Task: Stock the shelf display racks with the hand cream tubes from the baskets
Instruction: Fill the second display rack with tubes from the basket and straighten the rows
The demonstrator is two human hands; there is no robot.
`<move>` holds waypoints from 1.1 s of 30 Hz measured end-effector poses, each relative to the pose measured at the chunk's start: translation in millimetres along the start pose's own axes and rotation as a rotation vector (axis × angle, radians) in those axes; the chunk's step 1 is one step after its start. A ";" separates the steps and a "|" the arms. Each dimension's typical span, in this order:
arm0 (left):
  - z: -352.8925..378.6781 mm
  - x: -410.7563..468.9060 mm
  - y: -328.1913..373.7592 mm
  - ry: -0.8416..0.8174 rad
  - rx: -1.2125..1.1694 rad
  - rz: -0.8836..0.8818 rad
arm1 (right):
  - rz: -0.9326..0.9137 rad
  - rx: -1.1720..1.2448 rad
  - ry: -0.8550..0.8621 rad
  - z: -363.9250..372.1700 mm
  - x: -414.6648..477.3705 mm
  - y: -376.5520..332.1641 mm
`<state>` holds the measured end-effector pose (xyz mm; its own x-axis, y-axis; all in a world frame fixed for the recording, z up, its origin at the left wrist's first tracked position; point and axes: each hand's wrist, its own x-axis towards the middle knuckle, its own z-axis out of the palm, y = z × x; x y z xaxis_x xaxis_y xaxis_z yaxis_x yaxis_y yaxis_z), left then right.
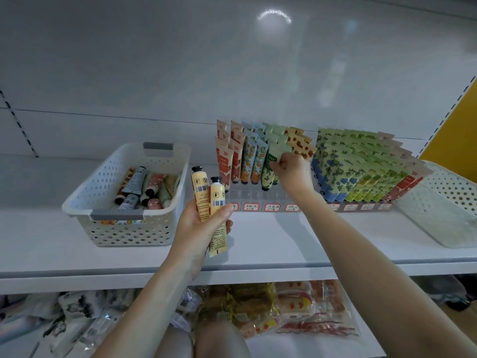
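My left hand grips two yellow hand cream tubes with black caps, held upright in front of the shelf. My right hand reaches into the left clear display rack and pinches a green tube standing in its third row. That rack holds rows of red, blue-orange, green and orange tubes. A second rack to the right is packed with green, blue and red tubes. The white perforated basket on the left holds several loose tubes.
A second white basket lies at the far right of the white shelf. Below the shelf are wrapped packets. A yellow panel stands at the right edge. Red-bordered price labels front both racks.
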<state>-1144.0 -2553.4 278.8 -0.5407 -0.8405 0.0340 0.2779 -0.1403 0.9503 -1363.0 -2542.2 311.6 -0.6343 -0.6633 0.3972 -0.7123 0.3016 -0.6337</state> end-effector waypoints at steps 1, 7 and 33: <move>0.3 -0.1 0.4 -0.004 -0.002 0.001 | 0.001 -0.016 -0.007 -0.1 0.5 -0.4; -2.2 0.4 0.2 -0.008 -0.003 -0.003 | 0.026 -0.090 -0.063 -1.8 6.1 -2.6; -3.1 2.1 0.2 0.013 -0.006 -0.019 | -0.043 -0.122 -0.005 7.5 -7.1 3.1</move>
<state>-1142.7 -2556.8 278.2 -0.5352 -0.8447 0.0118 0.2722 -0.1592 0.9490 -1358.4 -2541.7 301.9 -0.6008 -0.6809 0.4187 -0.7705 0.3538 -0.5302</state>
